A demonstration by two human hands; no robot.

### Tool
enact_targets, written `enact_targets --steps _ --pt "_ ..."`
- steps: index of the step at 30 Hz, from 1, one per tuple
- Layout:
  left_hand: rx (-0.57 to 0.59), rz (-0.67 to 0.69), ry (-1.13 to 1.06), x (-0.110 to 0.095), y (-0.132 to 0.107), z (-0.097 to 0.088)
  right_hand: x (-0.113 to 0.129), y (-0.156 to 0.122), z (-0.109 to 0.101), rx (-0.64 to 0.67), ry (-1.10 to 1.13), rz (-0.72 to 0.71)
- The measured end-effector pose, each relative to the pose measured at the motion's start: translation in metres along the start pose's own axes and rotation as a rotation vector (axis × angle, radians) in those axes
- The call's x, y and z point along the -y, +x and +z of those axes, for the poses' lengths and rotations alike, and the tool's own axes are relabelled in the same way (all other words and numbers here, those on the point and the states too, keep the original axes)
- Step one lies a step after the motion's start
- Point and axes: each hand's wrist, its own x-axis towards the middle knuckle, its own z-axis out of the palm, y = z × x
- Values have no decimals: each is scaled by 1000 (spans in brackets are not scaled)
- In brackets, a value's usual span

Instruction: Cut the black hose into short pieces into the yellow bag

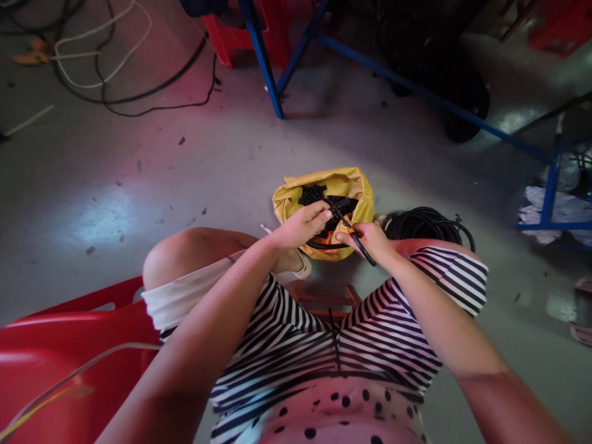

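A yellow bag (354,185) stands open on the floor in front of my knees, holding black corrugated pieces (314,194). My left hand (303,225) is closed over a loop of black cable (324,245) at the bag's near rim. My right hand (370,239) pinches the cable's free end, which sticks out below its fingers. A coil of black cable (428,223) lies on the floor just right of the bag, beside my right knee.
A red plastic chair (55,345) is at the lower left. Blue metal frame legs (263,61) cross the floor ahead and to the right. Loose black and white wires (106,68) lie at the upper left. Crumpled white material (567,206) sits at right.
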Motion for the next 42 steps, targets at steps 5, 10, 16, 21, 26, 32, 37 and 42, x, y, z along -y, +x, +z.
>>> enact_targets --steps 5,10,16,21,26,32,37,42 --pt "41 -1 194 1 -1 3 1 -2 -1 104 53 -15" --pt "61 -6 284 3 -1 2 3 -1 0 123 15 0" --pt "75 -3 157 6 -1 1 2 0 4 73 -33 -17" --pt "96 -51 -84 1 -1 4 -3 2 6 -8 -76 -56" --pt "106 -47 -111 -4 -2 2 -4 4 4 -31 -86 -76" --pt "108 -48 57 5 -2 2 -3 1 0 46 -72 -56" --pt "98 -22 262 9 -1 4 -2 0 0 99 -130 -37" --pt "67 -14 238 7 -1 3 -3 4 2 35 -156 -24"
